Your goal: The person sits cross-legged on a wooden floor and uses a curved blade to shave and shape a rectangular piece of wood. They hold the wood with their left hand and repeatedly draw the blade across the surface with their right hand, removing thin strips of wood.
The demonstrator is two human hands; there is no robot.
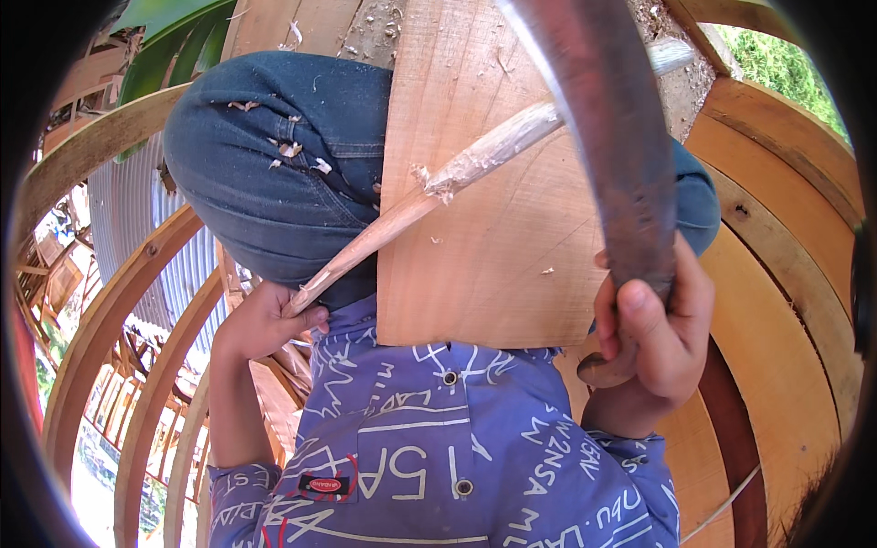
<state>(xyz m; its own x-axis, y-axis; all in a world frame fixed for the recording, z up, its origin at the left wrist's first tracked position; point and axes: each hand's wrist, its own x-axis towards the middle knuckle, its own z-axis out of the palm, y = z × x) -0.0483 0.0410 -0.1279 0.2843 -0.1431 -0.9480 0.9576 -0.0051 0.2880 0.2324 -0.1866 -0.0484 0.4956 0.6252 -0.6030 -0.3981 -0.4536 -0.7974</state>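
Note:
My left hand (263,320) is closed around the near end of a peeled wooden stick (379,228). The stick slants up to the right across a flat wooden board (489,283) that lies on my lap. Partway along it, curled shavings cling where rougher wood meets a smoothly cut stretch. In my right hand (674,342) is a machete (626,146), its handle gripped with the thumb on top. The broad dark blade points away from me and passes over the stick's far part, hiding some of it. Whether blade and stick touch, I cannot tell.
Wood shavings lie on the board and on my trouser leg (274,173). Curved wooden slats (151,310) rise on the left, with a corrugated metal sheet (137,237) beyond. Wide planks (776,310) form the right side. A green leaf (174,46) hangs at the far left.

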